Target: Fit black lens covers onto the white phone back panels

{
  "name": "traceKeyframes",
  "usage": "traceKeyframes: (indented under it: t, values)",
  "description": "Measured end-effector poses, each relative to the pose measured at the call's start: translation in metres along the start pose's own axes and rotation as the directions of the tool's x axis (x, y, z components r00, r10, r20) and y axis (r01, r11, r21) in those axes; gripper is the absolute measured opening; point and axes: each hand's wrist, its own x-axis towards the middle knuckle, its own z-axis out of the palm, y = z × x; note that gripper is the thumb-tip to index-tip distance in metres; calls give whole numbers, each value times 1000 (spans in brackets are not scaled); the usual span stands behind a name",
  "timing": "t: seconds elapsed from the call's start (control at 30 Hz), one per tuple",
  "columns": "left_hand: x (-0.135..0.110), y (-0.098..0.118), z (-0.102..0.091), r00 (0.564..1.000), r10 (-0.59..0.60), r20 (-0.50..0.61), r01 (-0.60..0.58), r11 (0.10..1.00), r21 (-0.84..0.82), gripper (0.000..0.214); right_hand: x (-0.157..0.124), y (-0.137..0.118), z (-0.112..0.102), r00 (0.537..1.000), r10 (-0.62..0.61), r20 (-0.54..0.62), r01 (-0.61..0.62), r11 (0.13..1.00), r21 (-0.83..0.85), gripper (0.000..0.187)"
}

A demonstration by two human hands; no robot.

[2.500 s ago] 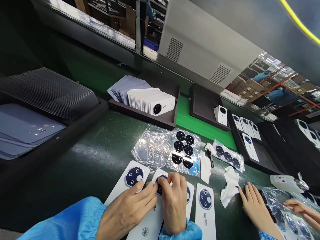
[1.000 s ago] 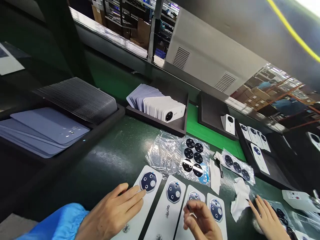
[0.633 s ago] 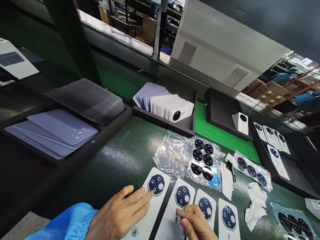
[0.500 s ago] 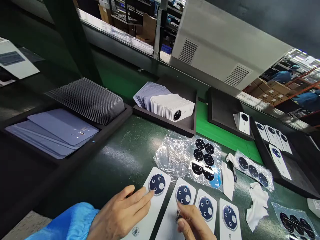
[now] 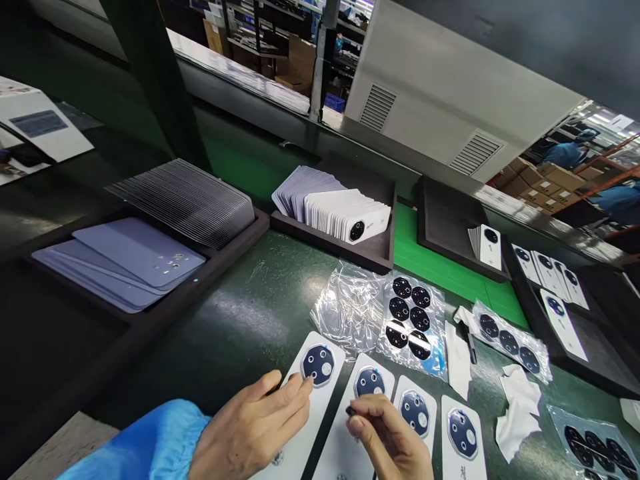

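Several white phone back panels lie side by side at the near edge, each with a dark-blue camera disc. My left hand rests on the leftmost panel, fingers stretched out, a fingertip beside the lower edge of its disc. Over the second panel, my right hand pinches a small black piece between thumb and index finger; its exact kind is too small to tell. That hand partly covers the second disc. The third panel and fourth panel lie to its right.
Clear bags with black discs lie beyond the panels, next to crumpled plastic. White cloths and a black pen are on the right. Black trays with white and lilac panels stand behind; a larger tray is at left.
My right hand has risen slightly and turned, so the small black piece now shows at its fingertips. My left hand stays on the leftmost panel. The view has shifted a little.
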Motion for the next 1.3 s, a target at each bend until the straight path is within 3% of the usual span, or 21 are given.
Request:
traceKeyframes:
  t: [0.07, 0.17, 0.27, 0.47, 0.57, 0.73, 0.93, 1.07, 1.17, 1.3]
  values:
    - [-1, 0, 1, 1000, 9, 1, -9, 1000, 6, 45, 8, -2, 7, 998, -30, 50, 32, 998, -51, 20]
    - [-2, 0, 2, 1000, 23, -1, -23, 1000, 20, 42, 21, -3, 19, 970, -195, 147, 226, 945, -236, 16]
    - [-3, 1, 1, 1000, 22, -20, -22, 999, 28, 44, 29, -1, 31, 895, -422, 144, 441, 786, -434, 19]
    - [-1, 2, 1, 1000, -6, -29, 6, 1000, 30, 44, 28, 9, 51, 767, -622, 155, 564, 538, -627, 22]
    - [-1, 2, 2, 999, -20, -41, 21, 1000, 22, 44, 31, 5, 52, 752, -631, 189, 572, 484, -662, 26]
    - [-4, 2, 3, 999, -20, -43, 21, 1000, 15, 42, 35, -7, 42, 795, -579, 180, 544, 552, -632, 21]
    - [-6, 2, 5, 999, -14, -43, 14, 1000, 18, 42, 31, -2, 46, 736, -643, 213, 588, 450, -672, 23]
    - [-7, 2, 5, 999, -17, -30, 18, 1000, 11, 41, 32, -4, 47, 749, -627, 216, 575, 451, -683, 24]
    - [-7, 2, 5, 1000, -9, -21, 10, 1000, 22, 41, 32, -7, 48, 732, -652, 196, 571, 431, -699, 27]
    - [-7, 2, 5, 999, -12, -41, 13, 1000, 28, 41, 34, -8, 49, 729, -635, 256, 597, 407, -692, 28]
